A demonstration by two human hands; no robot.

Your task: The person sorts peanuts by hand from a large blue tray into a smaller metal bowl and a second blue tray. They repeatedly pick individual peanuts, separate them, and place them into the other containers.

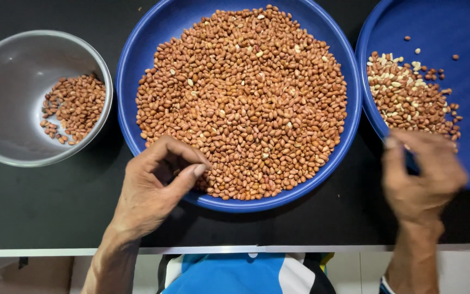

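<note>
A big round blue tray [137, 54] holds a wide heap of red-skinned peanuts [246, 98]. My left hand [156, 188] rests at the tray's near-left rim, thumb and forefinger pinched together at the edge of the heap; whether a nut sits between them is hidden. My right hand [422, 174] is blurred over the near-left rim of a second blue tray [463, 27], fingers curled, just below a smaller pile of peanuts [409, 98] mixed with pale skinless ones.
A steel bowl [6, 81] at the left holds a small batch of peanuts [74, 106]. Everything stands on a black tabletop [55, 207] with a white front edge. Blue and white clothing [240, 275] shows below it.
</note>
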